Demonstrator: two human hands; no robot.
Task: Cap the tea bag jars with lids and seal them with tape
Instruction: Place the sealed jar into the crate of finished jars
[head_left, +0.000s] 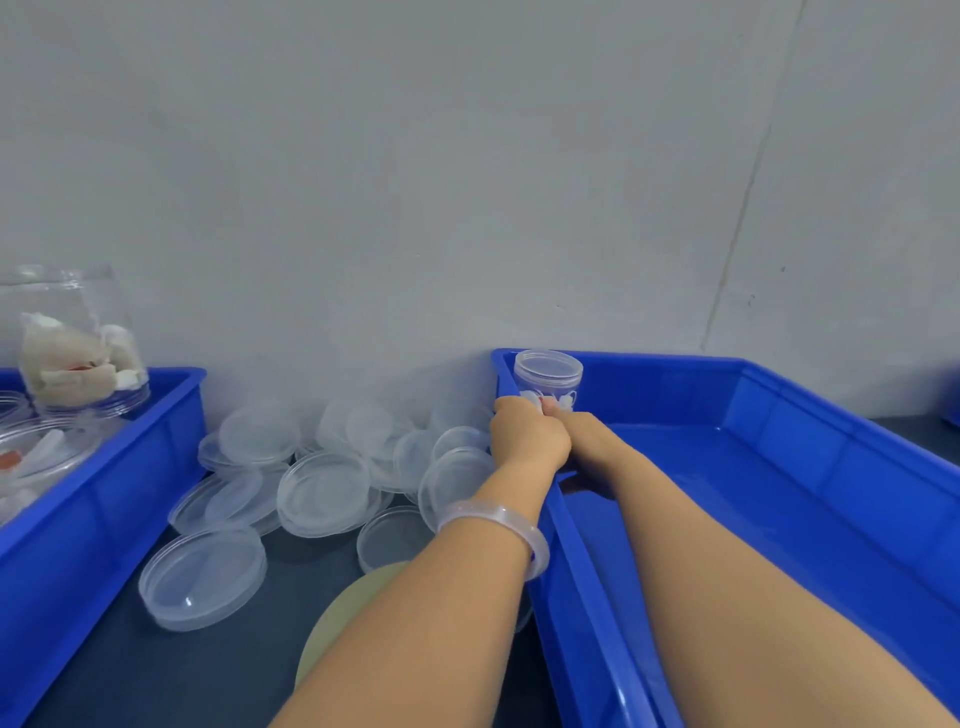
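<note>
The lidded jar (548, 371) is being clasped low by the left grip (527, 436) and right grip (584, 439) and stood in the tray (779, 395) corner (presumably leaving room for more).

Two blue bins (98, 499) (779, 415), at least three jars (548, 371) (78, 343) (36, 452), two hands (527, 434) (589, 439), roughly fifteen lids (324, 493).

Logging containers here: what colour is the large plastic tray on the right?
Solid bright blue: the rectangular plastic tray, best in head view.
</note>
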